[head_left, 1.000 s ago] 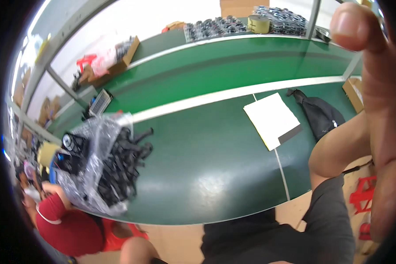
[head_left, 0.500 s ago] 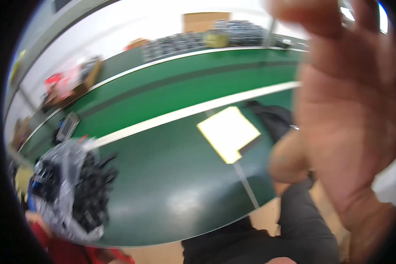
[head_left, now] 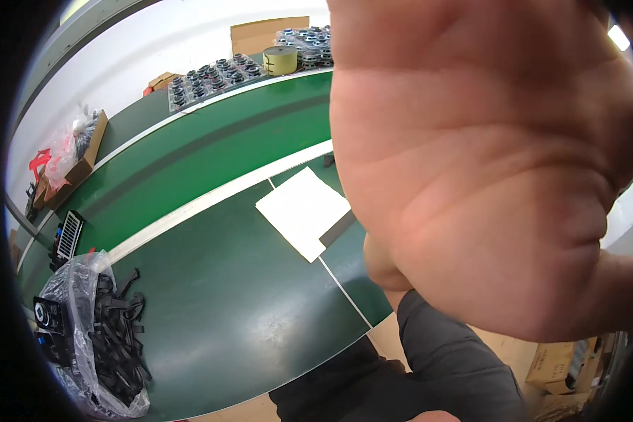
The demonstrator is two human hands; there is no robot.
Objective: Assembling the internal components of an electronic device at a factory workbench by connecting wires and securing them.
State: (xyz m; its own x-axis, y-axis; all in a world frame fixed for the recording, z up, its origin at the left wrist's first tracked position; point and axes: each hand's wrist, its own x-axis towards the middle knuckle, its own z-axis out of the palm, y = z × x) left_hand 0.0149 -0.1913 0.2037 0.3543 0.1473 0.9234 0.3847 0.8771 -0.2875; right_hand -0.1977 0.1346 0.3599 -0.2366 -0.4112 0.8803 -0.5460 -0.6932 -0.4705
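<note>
My right hand (head_left: 471, 190) fills the right half of the view, very close, with its palm turned toward me. The palm is flat and spread, and nothing shows against it. Its fingers run out past the upper edge. Behind its lower left side a small patch of skin (head_left: 385, 271) shows; whose it is, I cannot tell. To the left of the hand, a white sheet with a square notch (head_left: 302, 211) lies on the dark green table (head_left: 218, 281). A dark flat piece (head_left: 337, 228) sits at the notch. My left hand does not show.
A clear plastic bag (head_left: 84, 330) with black straps (head_left: 116, 337) lies at the table's left end. Beyond a white rail runs a green belt (head_left: 211, 148). Trays of small round parts (head_left: 214, 81), a yellow roll (head_left: 280, 61) and an open carton (head_left: 84, 155) line its far side.
My right hand has moved left and nearer, covering more of the view. The view has shifted, so the sheet and bag sit farther left. A person's red sleeve at lower left has gone.
</note>
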